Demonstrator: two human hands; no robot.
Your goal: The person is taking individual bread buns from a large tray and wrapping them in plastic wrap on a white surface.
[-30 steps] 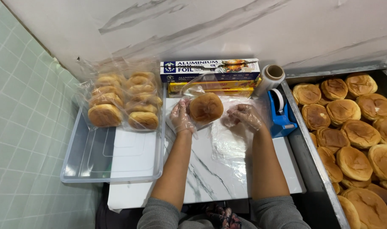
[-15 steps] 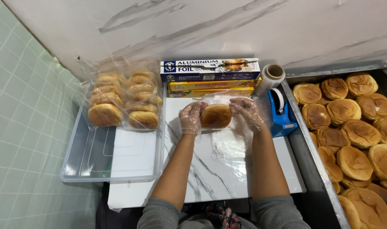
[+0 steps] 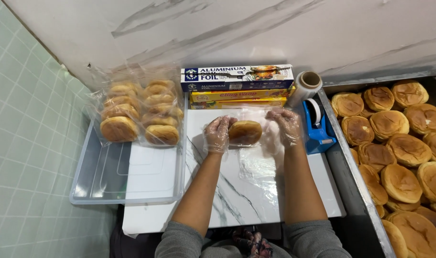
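Observation:
A golden bun [image 3: 245, 132] lies on a sheet of clear plastic wrap [image 3: 261, 162] spread over the white marble board [image 3: 237, 200]. My left hand [image 3: 217, 134], in a clear plastic glove, presses against the bun's left side. My right hand [image 3: 285, 125], also gloved, holds the wrap just right of the bun, fingers curled on the film. Both forearms reach in from the bottom of the view.
A clear tub [image 3: 108, 177] at left holds wrapped buns [image 3: 141, 114] at its far end. Foil and cling wrap boxes [image 3: 238, 86] lie against the wall, with a wrap roll [image 3: 307, 85] and a blue tape dispenser [image 3: 317, 126]. A metal tray [image 3: 351, 167] of bare buns [image 3: 404, 148] fills the right.
The bun has come down from the air onto the wrap on the board. Both hands have moved closer around it, with the film drawn over it.

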